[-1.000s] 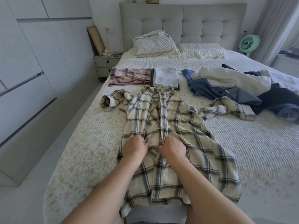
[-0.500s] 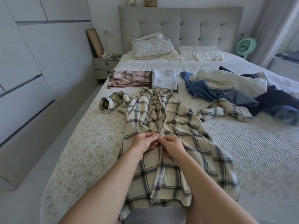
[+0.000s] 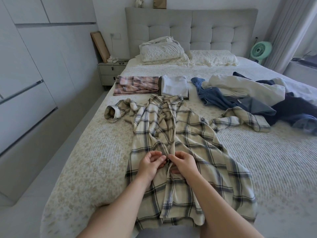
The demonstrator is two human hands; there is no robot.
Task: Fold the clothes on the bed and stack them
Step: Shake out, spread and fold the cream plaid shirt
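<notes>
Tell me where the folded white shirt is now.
In the head view, the folded white shirt lies on the bed, just right of the folded pink plaid cloth and beyond the collar of the plaid shirt.

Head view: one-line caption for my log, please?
Both hands, left hand and right hand, pinch the plaid shirt placket, spread on the bed.

This was a home bedroom: a wide bed (image 3: 96, 162) with a tufted grey headboard (image 3: 202, 31) and pillows (image 3: 161, 50), a nightstand (image 3: 109, 73) beside it, built-in white wardrobes (image 3: 34, 69) along one wall, a curtain (image 3: 288, 28), and a small green fan (image 3: 260, 50).
</notes>
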